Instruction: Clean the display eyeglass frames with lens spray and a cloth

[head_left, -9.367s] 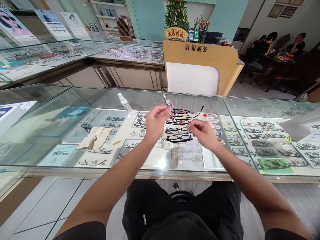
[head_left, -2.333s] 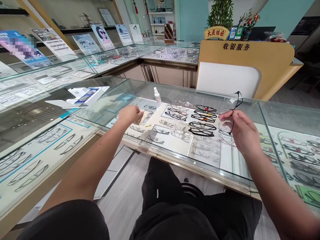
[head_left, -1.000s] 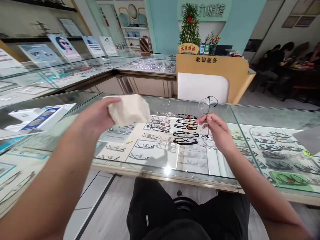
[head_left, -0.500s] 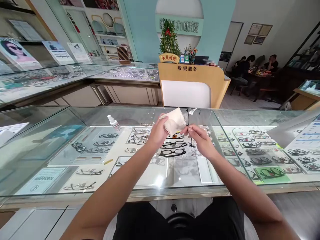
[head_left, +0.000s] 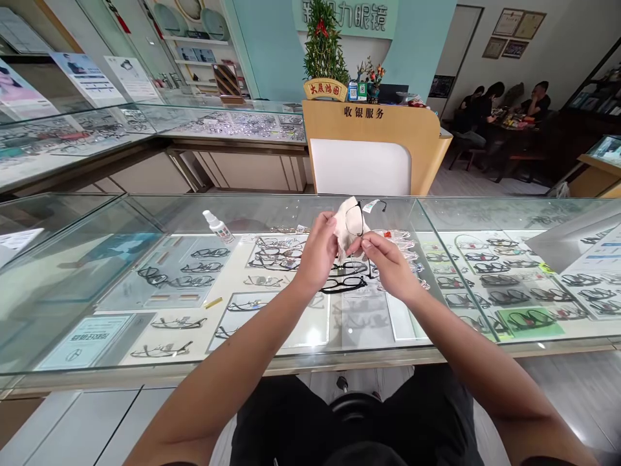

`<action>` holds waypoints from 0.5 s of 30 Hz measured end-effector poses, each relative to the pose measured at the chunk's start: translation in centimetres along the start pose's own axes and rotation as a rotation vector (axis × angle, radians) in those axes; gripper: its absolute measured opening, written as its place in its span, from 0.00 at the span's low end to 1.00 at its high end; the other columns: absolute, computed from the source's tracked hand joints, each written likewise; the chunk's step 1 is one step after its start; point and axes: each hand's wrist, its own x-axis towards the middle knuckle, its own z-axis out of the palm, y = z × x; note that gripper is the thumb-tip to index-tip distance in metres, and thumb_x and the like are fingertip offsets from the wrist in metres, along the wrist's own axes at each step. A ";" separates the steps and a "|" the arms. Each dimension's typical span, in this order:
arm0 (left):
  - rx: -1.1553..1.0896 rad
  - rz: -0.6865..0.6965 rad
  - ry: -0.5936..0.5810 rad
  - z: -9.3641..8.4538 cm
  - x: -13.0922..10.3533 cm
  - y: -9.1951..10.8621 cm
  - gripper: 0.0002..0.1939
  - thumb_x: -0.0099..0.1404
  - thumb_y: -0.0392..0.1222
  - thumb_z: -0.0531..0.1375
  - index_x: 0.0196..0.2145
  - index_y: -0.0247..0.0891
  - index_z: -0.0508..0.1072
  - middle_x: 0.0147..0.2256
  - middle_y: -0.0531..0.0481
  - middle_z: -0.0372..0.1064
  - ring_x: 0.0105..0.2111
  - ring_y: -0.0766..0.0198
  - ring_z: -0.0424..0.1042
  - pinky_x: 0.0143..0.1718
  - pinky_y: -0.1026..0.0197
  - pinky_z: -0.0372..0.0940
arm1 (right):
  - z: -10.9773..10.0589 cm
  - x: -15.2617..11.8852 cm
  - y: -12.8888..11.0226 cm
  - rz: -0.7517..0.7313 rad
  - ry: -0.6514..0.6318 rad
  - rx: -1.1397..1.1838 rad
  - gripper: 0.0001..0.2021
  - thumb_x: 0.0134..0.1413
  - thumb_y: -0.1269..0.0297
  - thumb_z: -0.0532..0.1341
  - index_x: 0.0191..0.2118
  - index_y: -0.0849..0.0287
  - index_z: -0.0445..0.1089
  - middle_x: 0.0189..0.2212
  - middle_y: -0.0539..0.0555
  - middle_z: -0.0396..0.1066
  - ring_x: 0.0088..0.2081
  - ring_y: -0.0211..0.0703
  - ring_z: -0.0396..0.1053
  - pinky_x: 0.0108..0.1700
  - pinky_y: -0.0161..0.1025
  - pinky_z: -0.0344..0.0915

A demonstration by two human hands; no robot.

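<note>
My left hand (head_left: 319,251) is closed on a cream cleaning cloth (head_left: 345,223), which lies against a lens of a pair of eyeglasses (head_left: 356,222). With thumb and fingers pinched, my right hand (head_left: 388,262) grips the dark frame of those glasses. A white tag (head_left: 371,206) hangs at one temple arm, and the other arm points down below my fingers. Both hands are above the glass counter (head_left: 301,359). The cloth hides part of the glasses and some of my left fingers.
A white spray bottle (head_left: 218,226) stands on the counter to the left. Under the glass lie several rows of eyeglasses (head_left: 343,285). Beyond is a wooden cashier desk (head_left: 427,149) with a plant (head_left: 324,52). Several people (head_left: 485,107) sit at a table at the back right.
My left hand and the cloth have moved right, and the cloth now covers the back of the lens. My right hand still pinches the frame. The camera view has tilted slightly down.
</note>
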 end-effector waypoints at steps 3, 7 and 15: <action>-0.081 0.094 -0.055 0.6 -0.2 0.7 0.31 0.64 0.77 0.68 0.39 0.44 0.79 0.35 0.48 0.72 0.28 0.60 0.69 0.29 0.54 0.66 | 0.0 -0.1 0.1 -0.021 -0.004 0.025 0.21 0.75 0.40 0.61 0.40 0.51 0.80 0.41 0.53 0.78 0.46 0.48 0.71 0.56 0.45 0.66; -0.003 0.150 0.011 0.7 -0.3 0.7 0.25 0.61 0.65 0.77 0.41 0.43 0.79 0.36 0.52 0.74 0.27 0.68 0.68 0.27 0.62 0.64 | -0.1 -0.2 0.3 -0.040 -0.042 0.059 0.20 0.77 0.44 0.60 0.41 0.51 0.80 0.41 0.52 0.77 0.47 0.47 0.71 0.57 0.44 0.65; -0.074 0.034 -0.122 0.2 -0.1 0.8 0.31 0.59 0.54 0.81 0.48 0.42 0.70 0.31 0.58 0.77 0.18 0.69 0.69 0.23 0.62 0.64 | -0.2 -0.2 0.1 -0.067 -0.155 0.095 0.19 0.79 0.46 0.59 0.41 0.52 0.79 0.40 0.52 0.76 0.48 0.47 0.71 0.57 0.44 0.63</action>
